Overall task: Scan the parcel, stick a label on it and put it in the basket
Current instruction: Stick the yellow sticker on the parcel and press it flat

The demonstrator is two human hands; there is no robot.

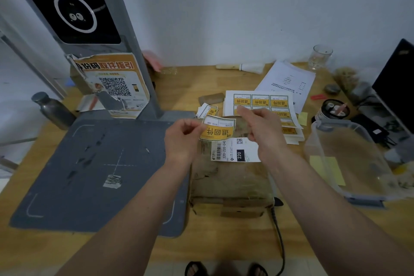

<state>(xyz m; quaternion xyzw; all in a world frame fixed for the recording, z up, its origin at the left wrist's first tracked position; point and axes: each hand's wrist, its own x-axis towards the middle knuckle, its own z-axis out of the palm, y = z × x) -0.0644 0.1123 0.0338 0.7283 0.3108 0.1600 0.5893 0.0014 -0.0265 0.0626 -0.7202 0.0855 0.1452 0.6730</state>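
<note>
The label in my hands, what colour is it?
Yellow band on white label, head view.

Dim, cool, even light leaves only faint shadows on the worktop (224,251). The wide lens bends straight lines toward the edges, and the whole view is soft, with corners darkened.

The grey scanner mat (98,170) lies flat and low on the left of the bench (224,251), open above. Behind it the scanner post (125,51) and a steel bottle (53,110) block the far left. The parcel (230,186) fills the middle, just beside the mat. On the right, the clear basket (322,148) is open-topped; its near wall seems to stand close to the parcel. Label sheets (262,103) lie flat behind.
</note>
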